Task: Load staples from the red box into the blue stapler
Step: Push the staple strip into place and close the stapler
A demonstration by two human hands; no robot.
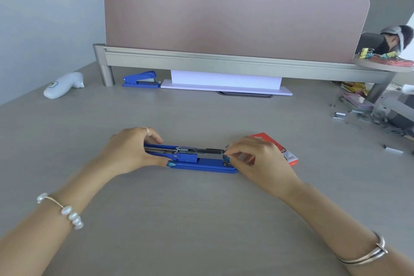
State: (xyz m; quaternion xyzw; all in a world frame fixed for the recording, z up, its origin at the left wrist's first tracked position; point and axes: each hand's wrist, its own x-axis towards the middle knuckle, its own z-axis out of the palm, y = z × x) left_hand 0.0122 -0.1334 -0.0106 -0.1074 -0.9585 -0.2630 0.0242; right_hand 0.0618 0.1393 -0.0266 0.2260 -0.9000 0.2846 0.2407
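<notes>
The blue stapler point(197, 161) lies lengthwise on the grey desk in front of me, its top swung open so the metal staple channel shows. My left hand point(130, 150) grips its left end, thumb on the near side. My right hand point(253, 157) pinches at the right end of the channel, fingertips on a strip of staples point(216, 151) lying in the track. The red staple box point(277, 148) lies just behind my right hand, partly hidden by it.
A second blue stapler point(141, 79) stands at the back near the divider post. A white device point(62, 85) lies at the far left. Loose staple strips point(340, 116) and clutter are scattered at the right. A white stand point(226, 85) sits under the pink divider.
</notes>
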